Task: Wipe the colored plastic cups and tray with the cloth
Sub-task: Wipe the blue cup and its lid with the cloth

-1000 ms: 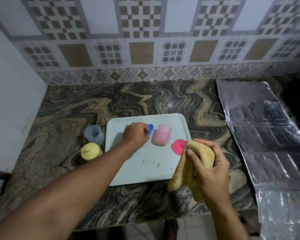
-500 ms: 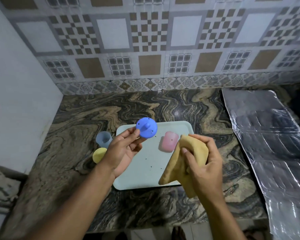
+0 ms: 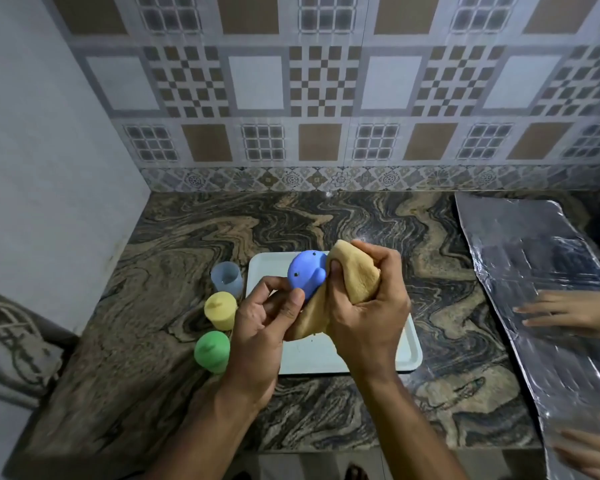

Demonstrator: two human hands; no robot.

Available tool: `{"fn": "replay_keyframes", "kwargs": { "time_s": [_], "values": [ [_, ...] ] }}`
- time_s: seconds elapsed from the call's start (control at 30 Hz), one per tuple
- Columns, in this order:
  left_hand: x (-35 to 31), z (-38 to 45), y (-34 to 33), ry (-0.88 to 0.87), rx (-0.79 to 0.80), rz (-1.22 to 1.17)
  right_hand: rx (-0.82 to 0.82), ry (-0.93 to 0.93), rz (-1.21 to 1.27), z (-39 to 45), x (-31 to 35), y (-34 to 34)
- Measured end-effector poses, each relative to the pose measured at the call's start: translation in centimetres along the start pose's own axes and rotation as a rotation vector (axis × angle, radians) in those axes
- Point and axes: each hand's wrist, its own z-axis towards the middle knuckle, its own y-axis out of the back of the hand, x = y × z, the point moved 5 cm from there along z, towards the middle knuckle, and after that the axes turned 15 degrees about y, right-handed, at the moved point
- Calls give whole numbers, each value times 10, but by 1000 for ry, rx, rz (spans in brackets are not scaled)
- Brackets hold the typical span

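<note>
from the head view i see my left hand (image 3: 262, 318) pinching the blue cup (image 3: 305, 273) from below, held up over the pale tray (image 3: 409, 355), while my right hand (image 3: 364, 303) grips the yellow cloth (image 3: 355, 275) bunched against the cup's right side. my hands and the cloth cover most of the tray's middle, so i cannot tell what lies there. left of the tray on the marbled counter (image 3: 194, 244) stand a clear cup (image 3: 226, 278), a yellow cup (image 3: 220, 310) and a green cup (image 3: 212, 351), and another person's hand (image 3: 568, 311) rests on the foil sheet (image 3: 534, 258) at right.
</note>
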Motion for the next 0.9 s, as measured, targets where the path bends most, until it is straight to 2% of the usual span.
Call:
{"fn": "replay_keyframes", "kwargs": {
  "time_s": [0.1, 0.17, 0.37, 0.47, 0.57, 0.73, 0.9],
  "values": [
    [0, -9, 1, -92, -16, 140, -59, 23, -41, 9, -2, 4],
    [5, -14, 1, -86, -1, 153, -67, 62, -88, 15, -5, 7],
    [20, -16, 1, 212, 108, -193, -54, 175, -183, 30, -10, 8],
    [15, -23, -7, 262, 162, -277, -66, 78, -130, 32, -22, 14],
    [8, -19, -6, 246, 76, -352, -113, -37, -27, 29, -31, 25],
    [-2, -10, -1, 232, 5, -440, -111, -14, 58, 28, -17, 38],
    [-7, -8, -1, 157, -22, -275, 1, 30, 133, 23, -1, 32]
  ]
}}
